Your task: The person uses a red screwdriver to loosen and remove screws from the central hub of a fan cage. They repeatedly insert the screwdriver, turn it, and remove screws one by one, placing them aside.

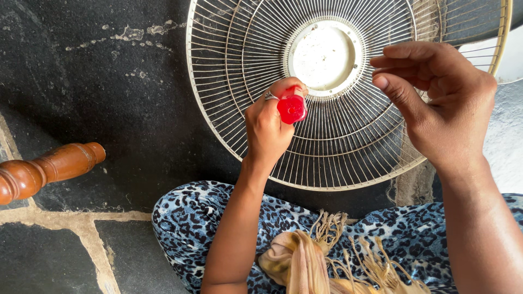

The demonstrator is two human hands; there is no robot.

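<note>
A round white wire fan guard (348, 147) lies flat on the dark stone floor in front of me, with a pale round hub plate (325, 54) at its centre. My left hand (267, 130) hovers over the guard's left half and grips a small red plastic handle or cap (292, 108); what it belongs to is hidden in the fist. A ring shows on one finger. My right hand (441, 103) is raised over the guard's right side, thumb and forefinger pinched close together; I cannot tell whether something tiny sits between them.
A turned brown wooden furniture leg (46, 169) juts in from the left edge. My lap is covered by blue leopard-print cloth (190, 218), with a beige fringed scarf (305, 261) lying on it. The floor is black stone with pale mortar joints (81, 223).
</note>
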